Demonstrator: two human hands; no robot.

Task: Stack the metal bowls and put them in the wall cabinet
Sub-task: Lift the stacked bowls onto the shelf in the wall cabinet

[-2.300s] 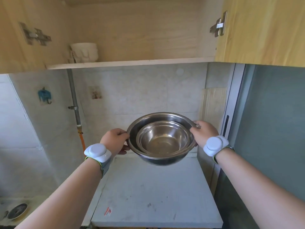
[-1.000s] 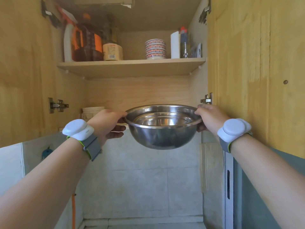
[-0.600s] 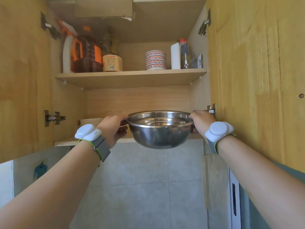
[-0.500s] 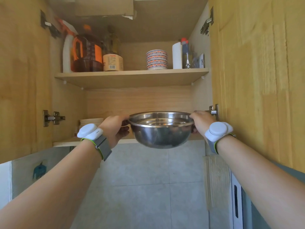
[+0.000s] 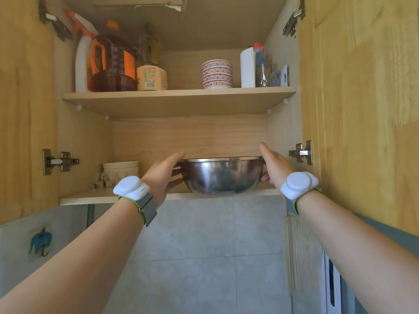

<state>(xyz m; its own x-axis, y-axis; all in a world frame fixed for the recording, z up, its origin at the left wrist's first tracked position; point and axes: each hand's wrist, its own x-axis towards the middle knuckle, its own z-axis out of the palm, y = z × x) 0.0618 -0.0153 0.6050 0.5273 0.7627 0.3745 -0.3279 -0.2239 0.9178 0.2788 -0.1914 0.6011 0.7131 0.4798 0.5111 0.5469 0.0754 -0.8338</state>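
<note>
Nearest: 2 bare forearms reaching up from 7 and 5 o'clock, each with a white wrist device [image 5: 131,188] on a grey strap. Beyond the wrists, left hand [image 5: 162,173] at 9 o'clock of the stacked metal bowls [image 5: 221,175], thumb up at the rim, fingers curled under the side; grip firm or loosening, cannot tell. Right hand [image 5: 273,165] at 3 o'clock of the bowls, fingers stretched straight past the rim, palm against the side; clamped or only resting, cannot tell. Only the outer bowl's wall visible from below, inner bowl hidden. Base at the front edge of the lower shelf [image 5: 95,197] of the wall cabinet [image 5: 282,123]; whether sitting on the board or just above it, cannot tell. Both doors swung open, hinges [image 5: 60,160] showing. Farther in, at 9 o'clock of the bowls, a stack of pale bowls [image 5: 120,169] on the same shelf. Above, on the upper shelf [image 5: 179,96], from 10 to 2 o'clock: a large oil jug [image 5: 111,64], a labelled jar [image 5: 151,78], 4 patterned bowls [image 5: 217,74] stacked, a white box [image 5: 247,68], a red-capped bottle [image 5: 259,62].
</note>
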